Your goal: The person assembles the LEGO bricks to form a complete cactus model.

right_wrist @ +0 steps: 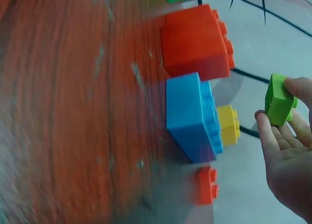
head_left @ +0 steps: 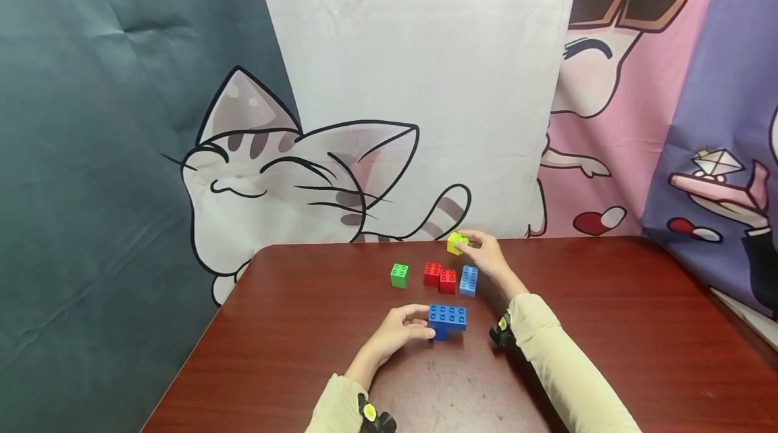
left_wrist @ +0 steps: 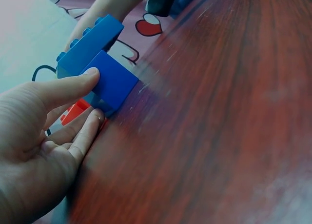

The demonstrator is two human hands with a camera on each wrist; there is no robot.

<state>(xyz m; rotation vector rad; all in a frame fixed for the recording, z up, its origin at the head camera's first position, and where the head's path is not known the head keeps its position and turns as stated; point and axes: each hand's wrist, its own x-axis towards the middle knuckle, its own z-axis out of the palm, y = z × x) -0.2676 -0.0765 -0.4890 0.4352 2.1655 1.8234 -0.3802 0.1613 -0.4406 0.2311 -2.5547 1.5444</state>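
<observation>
My left hand [head_left: 395,335] pinches a stack of two blue bricks at its left side. The long blue brick [head_left: 448,315] lies across a smaller blue brick [left_wrist: 114,82], which is close over the tabletop. At the table's far edge, my right hand [head_left: 484,254] holds a lime-green brick [right_wrist: 280,101] between thumb and fingers, raised off the table. In the head view it overlaps a yellow brick [right_wrist: 227,125] standing behind. Nearer to me stand a light blue brick [head_left: 469,280], two red bricks [head_left: 447,281] side by side and a green brick [head_left: 398,275].
The brown tabletop [head_left: 292,345] ends just beyond the yellow brick, against a printed cloth backdrop [head_left: 425,82]. Another red brick [right_wrist: 207,186] shows past the light blue one in the right wrist view. Both wrists wear dark cameras [head_left: 501,332].
</observation>
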